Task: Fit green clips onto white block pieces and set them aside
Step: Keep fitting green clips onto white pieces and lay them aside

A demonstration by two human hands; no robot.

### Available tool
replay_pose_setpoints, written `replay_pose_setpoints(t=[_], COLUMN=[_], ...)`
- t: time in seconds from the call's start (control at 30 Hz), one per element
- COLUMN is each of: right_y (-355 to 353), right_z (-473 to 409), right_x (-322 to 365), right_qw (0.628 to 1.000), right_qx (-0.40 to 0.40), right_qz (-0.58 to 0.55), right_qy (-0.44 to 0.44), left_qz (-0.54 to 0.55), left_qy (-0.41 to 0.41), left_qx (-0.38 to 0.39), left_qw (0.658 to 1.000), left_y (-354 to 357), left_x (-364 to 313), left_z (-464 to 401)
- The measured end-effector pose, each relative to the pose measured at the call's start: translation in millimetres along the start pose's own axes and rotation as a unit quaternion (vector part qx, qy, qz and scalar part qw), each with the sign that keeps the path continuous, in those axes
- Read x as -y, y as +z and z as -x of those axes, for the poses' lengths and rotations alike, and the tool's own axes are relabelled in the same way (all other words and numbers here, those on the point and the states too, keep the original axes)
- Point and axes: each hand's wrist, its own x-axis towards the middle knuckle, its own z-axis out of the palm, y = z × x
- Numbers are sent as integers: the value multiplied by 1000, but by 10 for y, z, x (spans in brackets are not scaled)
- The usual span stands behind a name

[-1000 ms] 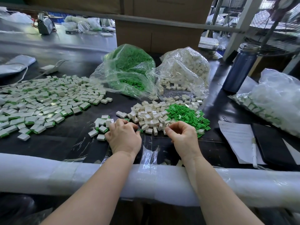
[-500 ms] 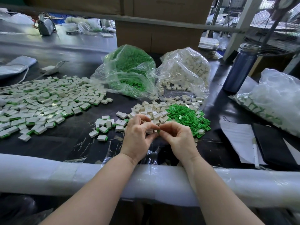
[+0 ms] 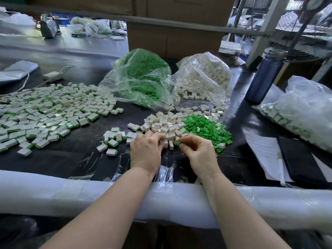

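Fingertips (image 3: 181,141) of the right hand (image 3: 197,153) are pinching a green clip (image 3: 179,143) while the left hand (image 3: 145,150) is curling onto a white block (image 3: 164,141), which wants squaring before pressing.

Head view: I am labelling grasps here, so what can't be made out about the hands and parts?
- Left hand: its fingertips are buried in the white block pile; whether they grip a block is hidden by the hand's own back.
- Right hand: it pinches a green clip, mostly covered by the fingers; its shape is unclear.
- Paper sheet: print too small to read.
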Motion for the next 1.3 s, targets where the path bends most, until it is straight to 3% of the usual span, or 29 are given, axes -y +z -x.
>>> replay_pose_setpoints(t=[0.33, 0.6, 1.3], right_y=[-3, -5, -8], right_z=[-13, -11, -3], right_x=[-7, 3, 26], right_qw=[1000, 999, 999], right_qx=[-2, 6, 16], right_qz=[14, 22, -8], right_qy=[-8, -31, -45], left_qz=[260, 428, 466], left_qy=[49, 5, -46], left_qx=[33, 99, 165], left_qw=[964, 898, 868], left_y=[-126, -163, -74], left_x=[-71, -52, 3], left_z=[45, 28, -2])
